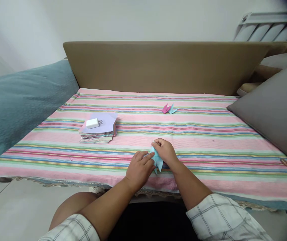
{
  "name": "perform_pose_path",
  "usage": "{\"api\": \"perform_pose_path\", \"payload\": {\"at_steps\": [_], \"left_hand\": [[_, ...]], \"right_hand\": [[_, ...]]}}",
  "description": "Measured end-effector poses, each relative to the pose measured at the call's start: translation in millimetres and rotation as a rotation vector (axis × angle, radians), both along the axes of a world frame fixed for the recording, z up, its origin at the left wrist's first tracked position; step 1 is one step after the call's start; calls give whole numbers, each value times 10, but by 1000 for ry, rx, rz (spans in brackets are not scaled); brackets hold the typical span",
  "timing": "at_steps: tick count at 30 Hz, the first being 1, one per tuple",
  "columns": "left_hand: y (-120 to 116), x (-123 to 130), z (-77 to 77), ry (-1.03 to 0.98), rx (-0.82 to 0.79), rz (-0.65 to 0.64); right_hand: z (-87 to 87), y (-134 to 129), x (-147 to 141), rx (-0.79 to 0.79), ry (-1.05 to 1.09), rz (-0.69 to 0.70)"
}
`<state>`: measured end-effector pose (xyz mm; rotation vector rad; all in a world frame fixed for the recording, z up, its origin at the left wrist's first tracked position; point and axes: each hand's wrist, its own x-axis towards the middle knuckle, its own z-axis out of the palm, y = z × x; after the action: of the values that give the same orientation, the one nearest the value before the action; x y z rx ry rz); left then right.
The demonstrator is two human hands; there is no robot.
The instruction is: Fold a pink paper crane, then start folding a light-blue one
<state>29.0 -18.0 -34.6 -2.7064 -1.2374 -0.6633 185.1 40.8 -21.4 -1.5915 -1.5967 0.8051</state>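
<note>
A folded light blue paper lies on the striped cloth near its front edge, its two pointed ends towards me. My left hand rests flat over its left side, fingers spread and fingertips on the paper. At its upper end, my right hand pinches the paper between thumb and curled fingers. Part of the paper is hidden under both hands. Farther back, a magenta folded paper piece sits beside a light blue folded one.
A stack of coloured paper with a white plug adapter on top is at the left. A grey cushion stands at the right, near a small brown ring-like item. A brown backrest runs behind the striped cloth.
</note>
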Motion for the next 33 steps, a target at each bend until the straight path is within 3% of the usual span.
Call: {"api": "perform_pose_path", "payload": {"at_steps": [14,18,27,33], "left_hand": [[9,22,19,59,-46,0],[-1,21,45,35,-74,-2],[39,-55,80,9,-161,-77],[69,-108,129,37,-236,-126]], "right_hand": [[0,2,160,-23,254,31],[23,-53,280,-167,354,73],[43,-236,503,-229,225,324],[46,-290,542,-256,165,339]]}}
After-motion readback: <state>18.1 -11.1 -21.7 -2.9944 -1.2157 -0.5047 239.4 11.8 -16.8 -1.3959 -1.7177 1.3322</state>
